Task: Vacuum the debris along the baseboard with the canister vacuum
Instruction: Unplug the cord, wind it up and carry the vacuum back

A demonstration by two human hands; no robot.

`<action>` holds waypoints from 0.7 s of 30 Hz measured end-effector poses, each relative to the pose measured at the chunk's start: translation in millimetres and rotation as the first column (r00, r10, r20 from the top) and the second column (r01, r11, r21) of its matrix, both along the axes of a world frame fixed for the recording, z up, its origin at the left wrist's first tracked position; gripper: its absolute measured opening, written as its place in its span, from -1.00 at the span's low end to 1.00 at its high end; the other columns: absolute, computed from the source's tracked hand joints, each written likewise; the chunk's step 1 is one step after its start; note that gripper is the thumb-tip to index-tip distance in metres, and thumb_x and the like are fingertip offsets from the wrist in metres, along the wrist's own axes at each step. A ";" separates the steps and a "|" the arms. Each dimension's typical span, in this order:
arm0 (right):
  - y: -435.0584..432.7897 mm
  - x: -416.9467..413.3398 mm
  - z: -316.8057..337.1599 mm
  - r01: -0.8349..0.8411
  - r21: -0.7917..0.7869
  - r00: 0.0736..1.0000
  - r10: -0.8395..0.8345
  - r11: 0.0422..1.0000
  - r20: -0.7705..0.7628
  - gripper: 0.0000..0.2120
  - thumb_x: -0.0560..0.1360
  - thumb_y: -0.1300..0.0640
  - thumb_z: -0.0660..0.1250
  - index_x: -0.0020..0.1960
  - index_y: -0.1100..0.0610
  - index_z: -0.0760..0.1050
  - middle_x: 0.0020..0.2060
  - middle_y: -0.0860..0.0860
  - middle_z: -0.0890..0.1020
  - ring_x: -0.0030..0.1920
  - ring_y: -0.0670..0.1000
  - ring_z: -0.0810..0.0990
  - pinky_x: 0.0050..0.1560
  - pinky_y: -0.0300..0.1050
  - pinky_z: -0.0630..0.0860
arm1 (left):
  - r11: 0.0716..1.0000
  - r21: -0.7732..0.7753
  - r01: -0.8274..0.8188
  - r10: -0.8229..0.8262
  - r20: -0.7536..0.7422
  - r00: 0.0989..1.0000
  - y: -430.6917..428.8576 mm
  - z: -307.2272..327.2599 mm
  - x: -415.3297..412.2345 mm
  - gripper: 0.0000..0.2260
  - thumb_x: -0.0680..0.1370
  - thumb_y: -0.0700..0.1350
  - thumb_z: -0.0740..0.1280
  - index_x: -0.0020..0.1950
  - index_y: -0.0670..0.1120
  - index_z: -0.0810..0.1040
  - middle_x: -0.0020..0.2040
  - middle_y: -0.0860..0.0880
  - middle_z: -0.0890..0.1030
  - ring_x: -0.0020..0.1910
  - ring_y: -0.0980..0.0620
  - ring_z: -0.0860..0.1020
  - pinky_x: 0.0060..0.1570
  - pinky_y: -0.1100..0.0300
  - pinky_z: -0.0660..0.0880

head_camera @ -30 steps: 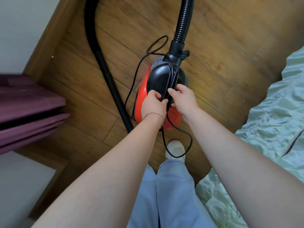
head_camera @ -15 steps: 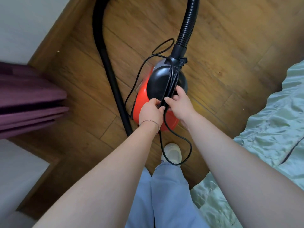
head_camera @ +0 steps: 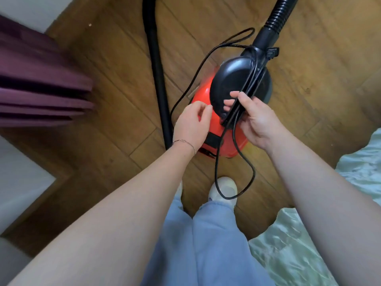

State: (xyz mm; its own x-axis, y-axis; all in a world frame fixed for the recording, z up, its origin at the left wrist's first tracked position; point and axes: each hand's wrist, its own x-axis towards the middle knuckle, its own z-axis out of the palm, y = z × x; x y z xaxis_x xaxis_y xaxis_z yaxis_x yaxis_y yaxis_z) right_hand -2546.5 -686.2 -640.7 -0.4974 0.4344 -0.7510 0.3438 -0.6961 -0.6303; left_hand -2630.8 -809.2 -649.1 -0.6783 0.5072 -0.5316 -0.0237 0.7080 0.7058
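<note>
While the canister vacuum [head_camera: 224, 120] sits on the wood floor [head_camera: 309, 58] just ahead of the person's white shoe [head_camera: 223, 189], both hands work at its top, and the job looks to be at the set-up stage: freeing the power cord [head_camera: 233, 162] before any cleaning starts. The right hand [head_camera: 257, 120] has its grip closed on a bundle of cord strands, thumb over them and fingers [head_camera: 228, 103] curled underneath, lifting them off the vacuum's black dome. Holding the strands together like this probably keeps the loops from tangling as they come off. The left hand [head_camera: 191, 122] hovers against the vacuum's red side with its grip loose and partly open, holding nothing, likely placed to steady the body or take the next loop. One long loop of cord hangs down from the vacuum toward the shoe; another arcs out on the far side, near the hose joint. The ribbed hose [head_camera: 278, 15] rises from the vacuum's far end, and the black wand [head_camera: 156, 69] lies on the floor just left of the vacuum. Farther left of the vacuum, the baseboard [head_camera: 68, 15] runs under a pale wall, with a small speck [head_camera: 89, 24] on the floor beside it. Folded purple fabric [head_camera: 41, 96] lies left of the vacuum, and pale green bedding [head_camera: 309, 254] to its right.
</note>
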 end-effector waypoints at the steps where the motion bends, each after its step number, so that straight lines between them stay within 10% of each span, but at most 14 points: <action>1: 0.4 0.1 -2.2 -0.011 -0.003 1.000 0.011 1.000 -0.024 -0.90 0.56 0.12 0.25 -0.03 0.14 0.50 -0.16 0.04 0.67 -0.11 -0.02 0.64 0.04 0.00 0.55 | 0.998 -0.016 -0.060 0.059 -0.046 0.997 -7.9 -9.9 -5.7 -0.82 0.59 -0.02 0.16 -0.05 -0.04 0.52 -0.03 0.01 0.58 -0.08 0.06 0.50 -0.06 0.18 0.42; 10: 2.6 3.3 -17.0 -0.029 0.004 0.968 0.029 1.000 -0.248 -0.84 0.61 0.11 0.10 0.05 0.10 0.44 -0.20 0.00 0.69 -0.20 -0.05 0.63 -0.10 -0.15 0.54 | 0.871 -0.419 -0.255 0.258 -0.051 0.965 -38.5 -133.6 -54.0 -0.61 0.58 -0.10 0.19 0.42 -0.08 0.32 0.35 -0.16 0.34 0.29 -0.18 0.40 0.27 0.07 0.33; 21: 4.4 6.4 -17.4 -0.048 -0.034 0.966 0.038 0.998 -0.254 -0.75 0.45 0.05 0.22 0.08 0.11 0.45 -0.17 0.05 0.70 -0.21 -0.03 0.64 -0.13 -0.15 0.57 | 0.797 -0.482 -0.366 0.438 0.043 0.898 -26.3 -175.2 -56.6 -0.46 0.53 0.05 0.31 0.38 -0.24 0.31 0.36 -0.24 0.34 0.32 -0.22 0.37 0.28 0.05 0.31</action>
State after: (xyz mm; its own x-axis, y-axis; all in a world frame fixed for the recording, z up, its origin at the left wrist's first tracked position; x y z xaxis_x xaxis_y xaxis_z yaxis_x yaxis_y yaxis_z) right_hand -2540.1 -681.8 -658.0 -0.6909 0.3814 -0.6141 0.2064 -0.7101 -0.6732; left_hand -2687.4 -835.5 -824.3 -0.6641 -0.1147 -0.7388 -0.4532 0.8477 0.2758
